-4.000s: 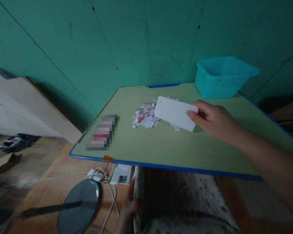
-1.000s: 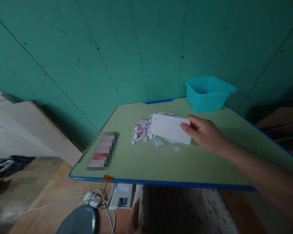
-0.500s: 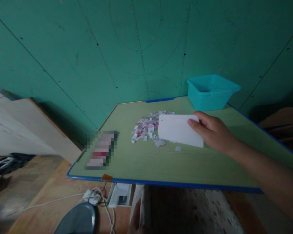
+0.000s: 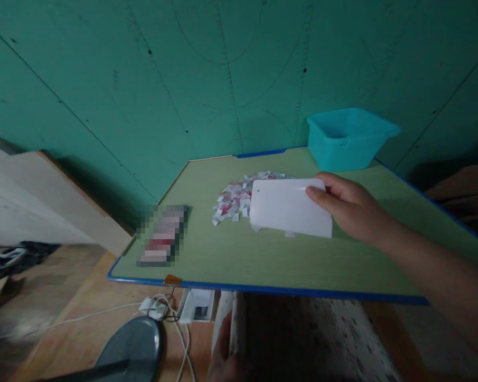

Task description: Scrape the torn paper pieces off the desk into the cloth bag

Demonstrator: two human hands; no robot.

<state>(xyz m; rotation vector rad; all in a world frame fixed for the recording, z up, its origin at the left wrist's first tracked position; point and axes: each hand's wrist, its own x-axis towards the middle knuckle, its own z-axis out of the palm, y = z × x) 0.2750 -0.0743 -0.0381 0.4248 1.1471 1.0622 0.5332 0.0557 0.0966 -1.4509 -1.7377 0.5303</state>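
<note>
My right hand (image 4: 344,204) pinches a flat white card (image 4: 289,207) by its right end, thumb on top. The card has rounded corners and a small hole near its upper left corner. It is held just above a heap of small white and pink paper scraps (image 4: 233,199) and hides the heap's right part. A few scraps show below its lower edge. Under the table's front edge, a dim skin-toned shape (image 4: 225,345) may be my left hand; its fingers are too dark to make out.
The pale green folding table (image 4: 207,254) has a blue rim. A turquoise plastic bin (image 4: 344,146) stands at its back right, and a pixelated phone-like object (image 4: 163,236) lies at left. Below are cables (image 4: 169,310), a white box (image 4: 199,305) and a grey round stool seat (image 4: 133,345).
My right hand and the white card have shifted slightly left across the heap, now covering more of it. The whole scene sits a little higher in view as the head tilts down.
</note>
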